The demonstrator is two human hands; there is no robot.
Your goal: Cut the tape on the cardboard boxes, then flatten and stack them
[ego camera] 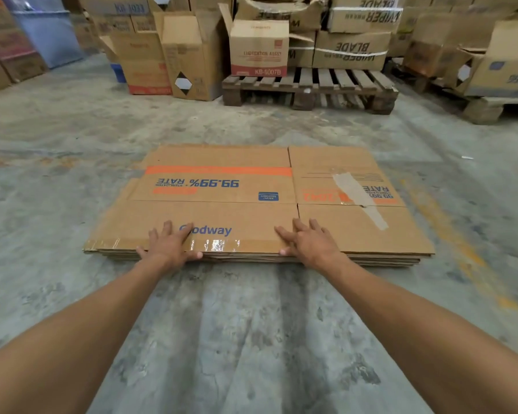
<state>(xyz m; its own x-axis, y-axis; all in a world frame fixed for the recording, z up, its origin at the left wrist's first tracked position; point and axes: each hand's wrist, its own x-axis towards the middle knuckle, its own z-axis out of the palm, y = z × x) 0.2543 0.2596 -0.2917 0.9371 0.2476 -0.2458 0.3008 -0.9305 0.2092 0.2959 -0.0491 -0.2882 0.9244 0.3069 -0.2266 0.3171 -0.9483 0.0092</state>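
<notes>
Down low on a mottled grey concrete floor (72,138): a stack of flattened boxes (260,258), thin corrugated edges layered along the near side. On top, a flattened box (222,192) of plain brown cardboard, creased into rectangular panels, matte but for a glossy strip of clear tape (216,245) along the near edge. Printed upside down on the middle panel: "99.99% RATE" in blue under an orange band; nearer, right way up, "odway" in blue, first letter hidden by fingers. At 3 o'clock on the sheet, a torn pale patch of tape residue (356,195) over more orange and blue print.

Left hand (169,245) flat, palm down, fingers spread over the near flap, thumb hooked over the edge toward the stack's side. Right hand (308,242) likewise flat and splayed on the same flap, thumb at the edge. Neither clenched; pressing or merely resting, cannot tell. Both forearms bare, reaching in from 6 o'clock.

At 12 o'clock, well apart from the stack, a rough wooden pallet (308,85) of slatted boards. Standing on its left end, an open carton (259,49) with a red base band reading "KB-5007B". Behind on the pallet, strapped cartons (352,50) marked "WIPER BLADE", inverted. At 11 o'clock, a tall open carton (192,61) with a diamond label. At 10 o'clock, a bluish bin (47,31), blurred.
</notes>
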